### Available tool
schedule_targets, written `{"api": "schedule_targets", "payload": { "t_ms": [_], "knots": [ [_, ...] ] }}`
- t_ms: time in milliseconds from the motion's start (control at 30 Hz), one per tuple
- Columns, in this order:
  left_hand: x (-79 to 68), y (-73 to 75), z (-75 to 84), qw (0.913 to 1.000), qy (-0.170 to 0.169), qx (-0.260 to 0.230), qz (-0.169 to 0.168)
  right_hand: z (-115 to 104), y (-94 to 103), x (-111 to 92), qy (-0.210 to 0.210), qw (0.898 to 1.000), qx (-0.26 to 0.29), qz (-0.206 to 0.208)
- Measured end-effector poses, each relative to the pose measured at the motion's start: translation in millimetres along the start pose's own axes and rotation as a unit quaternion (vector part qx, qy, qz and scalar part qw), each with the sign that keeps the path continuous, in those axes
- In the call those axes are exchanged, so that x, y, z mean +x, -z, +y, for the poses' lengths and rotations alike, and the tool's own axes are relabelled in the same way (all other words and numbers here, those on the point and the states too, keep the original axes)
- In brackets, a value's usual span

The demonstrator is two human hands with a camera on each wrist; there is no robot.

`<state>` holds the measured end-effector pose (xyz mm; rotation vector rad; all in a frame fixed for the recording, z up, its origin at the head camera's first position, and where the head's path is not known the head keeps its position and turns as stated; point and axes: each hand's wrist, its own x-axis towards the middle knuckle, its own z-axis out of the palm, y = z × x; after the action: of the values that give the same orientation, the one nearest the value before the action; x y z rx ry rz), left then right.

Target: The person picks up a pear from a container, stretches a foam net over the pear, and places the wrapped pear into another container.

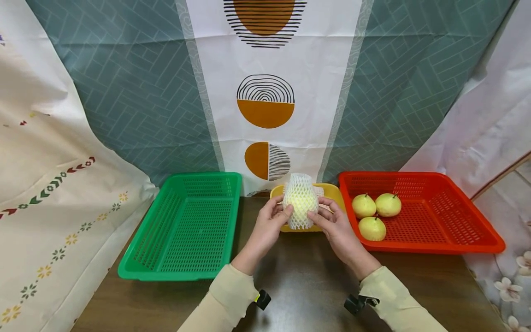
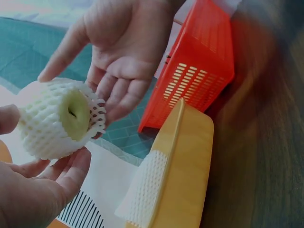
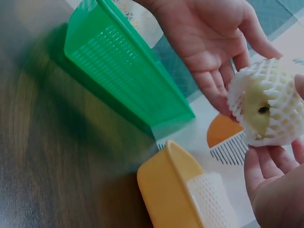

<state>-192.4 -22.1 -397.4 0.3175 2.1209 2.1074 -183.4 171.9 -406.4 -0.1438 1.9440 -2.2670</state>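
A pale yellow-green pear (image 2: 76, 114) sits in a white foam net sleeve (image 1: 300, 196), held up in front of me between both hands. My left hand (image 1: 268, 222) grips its left side, thumb on the near face and fingers behind. From the right, my right hand (image 1: 337, 227) holds it the same way. The net's narrow end points upward and stands clear of the fruit. Both wrist views show the pear's bottom through the sleeve's open end. Behind and below the hands is a yellow container (image 2: 190, 161) with more white foam nets (image 3: 211, 197) in it.
On the right stands a red basket (image 1: 431, 226) with three bare pears (image 1: 388, 204) at its left end. A green basket (image 1: 199, 221) with nothing in it stands on the left. Patterned cloth (image 1: 166, 92) hangs behind the wooden table (image 1: 303, 276).
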Motion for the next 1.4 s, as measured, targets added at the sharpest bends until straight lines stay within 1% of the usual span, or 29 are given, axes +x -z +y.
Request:
{"api": "schedule_targets", "payload": {
  "t_ms": [67,133,200,300,333,367,467,567,700,833,933,1100,1400],
  "knots": [
    [-1.5,0.1,1.5,1.0,-0.005,0.001,0.003,-1,-1.5,0,0.0,1.0,0.018,-0.003],
    [-2.4,-0.2,3.1,0.9997,-0.012,0.019,0.007,-3,-2.8,-1,0.002,1.0,0.026,0.002],
    [-3.2,-0.9,4.9,0.9977,-0.026,0.061,0.015,-3,-2.9,-1,0.004,1.0,0.03,0.007],
    [-3.9,-2.7,6.3,0.9892,-0.044,0.136,0.033,-2,-1.8,-1,0.0,1.0,0.024,0.008],
    [-4.0,-3.4,6.7,0.9864,-0.046,0.153,0.039,-2,-1.2,-1,-0.002,1.0,0.02,0.009],
    [-3.9,-3.8,6.9,0.9854,-0.048,0.157,0.044,-1,-0.5,0,-0.003,1.0,0.014,0.009],
    [-2.8,-4.6,6.6,0.9875,-0.046,0.141,0.052,2,1.6,0,-0.003,1.0,-0.006,0.017],
    [-1.7,-3.6,7.1,0.9903,-0.042,0.121,0.053,3,3.6,1,0.005,0.999,-0.038,0.034],
    [-1.1,-2.3,8.3,0.9923,-0.034,0.112,0.038,3,4.9,2,0.015,0.995,-0.085,0.055],
    [0.5,-3.9,10.0,0.9937,-0.026,0.105,0.029,1,4.3,4,0.029,0.991,-0.117,0.057],
    [2.5,-6.9,11.5,0.9935,-0.024,0.106,0.035,0,3.4,4,0.039,0.989,-0.134,0.057],
    [3.6,-9.3,13.1,0.992,-0.016,0.116,0.047,-2,2.0,3,0.045,0.986,-0.15,0.058],
    [1.6,-4.2,17.2,0.9888,-0.017,0.138,0.055,0,0.0,6,0.071,0.984,-0.153,0.052]
  ]
}}
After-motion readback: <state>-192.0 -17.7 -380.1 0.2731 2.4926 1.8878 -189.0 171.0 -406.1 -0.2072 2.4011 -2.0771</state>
